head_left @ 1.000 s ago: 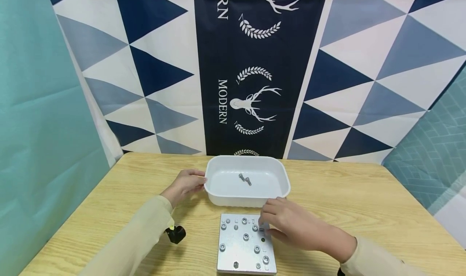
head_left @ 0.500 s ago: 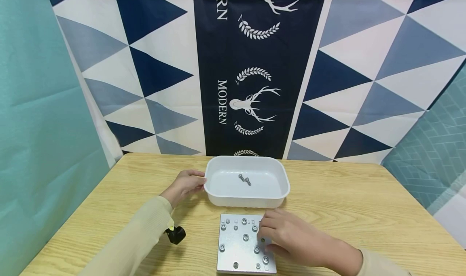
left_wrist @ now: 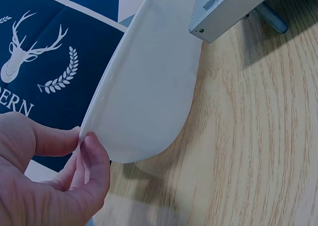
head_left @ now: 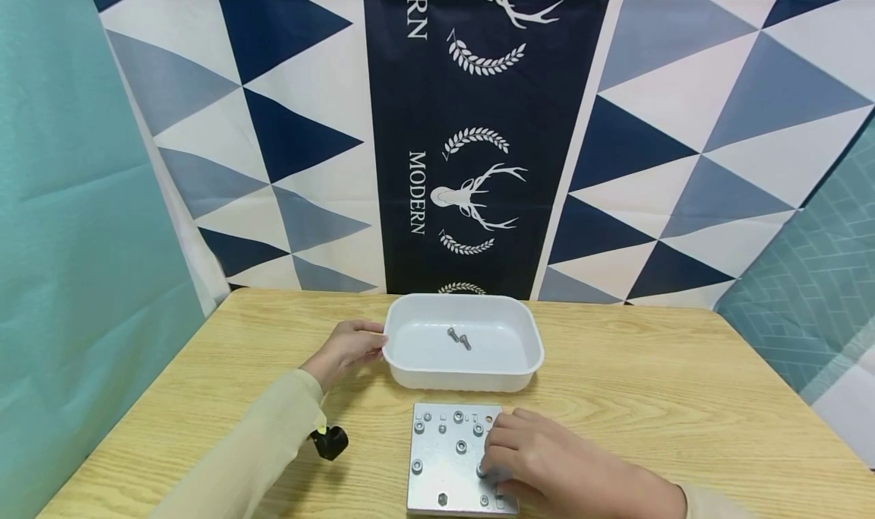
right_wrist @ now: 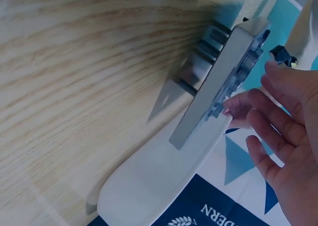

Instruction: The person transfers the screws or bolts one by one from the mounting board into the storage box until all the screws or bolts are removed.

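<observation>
At the left end of a white plastic tray (head_left: 458, 380), my left hand (head_left: 350, 344) pinches the rim between thumb and fingers, as the left wrist view (left_wrist: 49, 171) shows. Two bolts (head_left: 465, 343) lie in the tray. In front of it is a silver metal plate (head_left: 440, 462) fitted with several socket-head bolts (head_left: 462, 447); their threaded shanks (right_wrist: 187, 87) stick out beneath it. My right hand (head_left: 540, 458) hovers over the plate's right side, hiding part of it. Its fingers (right_wrist: 271, 121) are loosely bent and apart, with nothing seen between them.
A black wrist camera (head_left: 330, 442) hangs below my left sleeve. The wooden table (head_left: 649, 375) runs back to a patterned cloth (head_left: 465, 124) behind the tray. A teal sheet (head_left: 89, 200) hangs along the left side.
My right hand has moved toward me along the plate's right side, baring a hole near its back right corner. The left hand and tray stay where they were.
</observation>
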